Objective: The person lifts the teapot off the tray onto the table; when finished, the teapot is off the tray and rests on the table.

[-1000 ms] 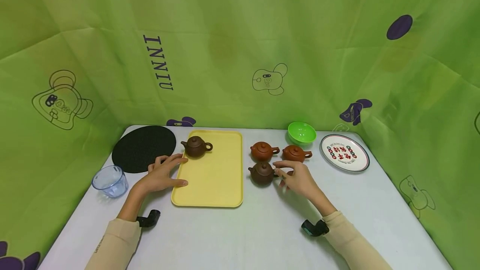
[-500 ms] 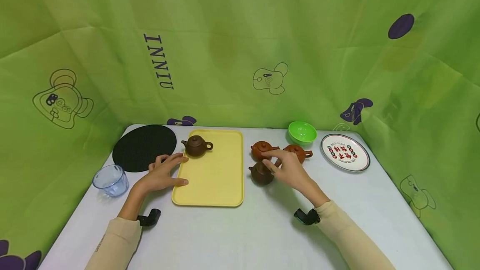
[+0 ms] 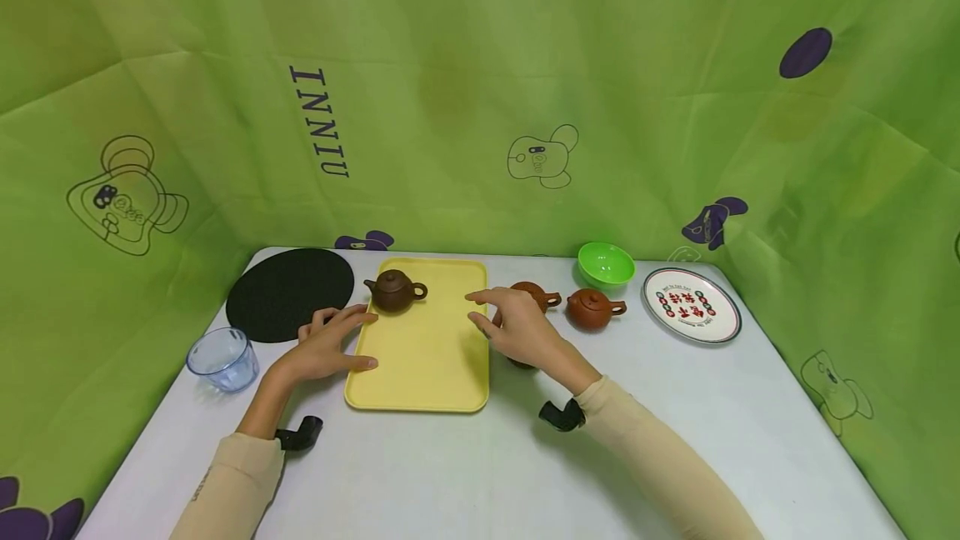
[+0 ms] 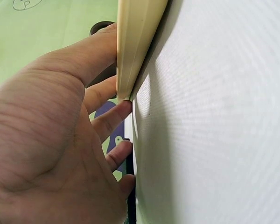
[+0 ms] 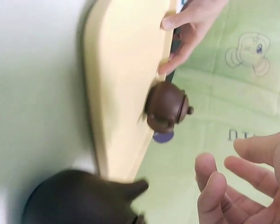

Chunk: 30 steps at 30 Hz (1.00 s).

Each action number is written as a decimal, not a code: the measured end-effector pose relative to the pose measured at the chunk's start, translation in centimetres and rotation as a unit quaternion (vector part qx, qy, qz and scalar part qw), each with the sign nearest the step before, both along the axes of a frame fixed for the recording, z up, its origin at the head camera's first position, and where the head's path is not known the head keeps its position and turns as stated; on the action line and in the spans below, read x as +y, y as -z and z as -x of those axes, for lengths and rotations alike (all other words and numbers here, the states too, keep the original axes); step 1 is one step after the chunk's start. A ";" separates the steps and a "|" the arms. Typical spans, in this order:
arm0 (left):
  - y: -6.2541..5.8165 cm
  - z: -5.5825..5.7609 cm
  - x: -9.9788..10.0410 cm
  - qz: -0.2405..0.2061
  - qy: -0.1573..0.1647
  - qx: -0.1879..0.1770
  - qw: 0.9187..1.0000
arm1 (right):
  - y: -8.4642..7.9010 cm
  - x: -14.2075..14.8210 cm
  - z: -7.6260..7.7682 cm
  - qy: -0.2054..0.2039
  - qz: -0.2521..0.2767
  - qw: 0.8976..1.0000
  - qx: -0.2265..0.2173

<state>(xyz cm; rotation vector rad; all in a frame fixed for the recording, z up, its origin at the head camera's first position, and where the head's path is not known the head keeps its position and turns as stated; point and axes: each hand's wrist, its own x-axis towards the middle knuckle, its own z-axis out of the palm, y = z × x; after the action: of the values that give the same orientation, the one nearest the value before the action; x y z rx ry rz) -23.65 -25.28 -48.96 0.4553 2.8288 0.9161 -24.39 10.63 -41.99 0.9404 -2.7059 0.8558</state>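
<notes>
My left hand rests at the left edge of a yellow tray, thumb and index fingertip on its rim, other fingers beside it. A dark brown teapot stands on the tray's back left part, handle facing right. My right hand hovers at the tray's right edge, fingers loosely bent and nothing between them. Beneath it a second dark brown teapot stands on the table beside the tray, mostly hidden in the head view. Two reddish-brown teapots, one partly covered by the hand and one in full view, stand behind.
At the back right are a green bowl and a white plate with red characters. A black round mat and a clear glass bowl lie to the left. Green cloth encloses the white table.
My right hand has moved left from the near dark teapot's handle, over that teapot, to the tray's right edge. The left hand and the teapots have stayed in place.
</notes>
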 end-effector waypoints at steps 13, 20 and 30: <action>0.1 -0.1 0.2 -0.007 0.000 -0.005 1.000 | 0.8 -5.4 2.3 -0.005 -0.036 0.999 -0.019; 0.3 -0.2 -0.2 -0.009 0.003 -0.004 1.000 | 2.3 -7.4 3.9 0.008 -0.021 0.998 -0.063; -0.2 -0.2 0.0 -0.019 0.010 -0.002 1.000 | 3.3 -9.4 6.4 0.054 -0.004 0.992 -0.110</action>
<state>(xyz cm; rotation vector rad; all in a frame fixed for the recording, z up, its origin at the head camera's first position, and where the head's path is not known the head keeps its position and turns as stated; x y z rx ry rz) -23.48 -25.31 -48.75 0.4837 2.8024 0.9686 -30.77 1.27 -45.28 0.7330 -2.9145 0.9812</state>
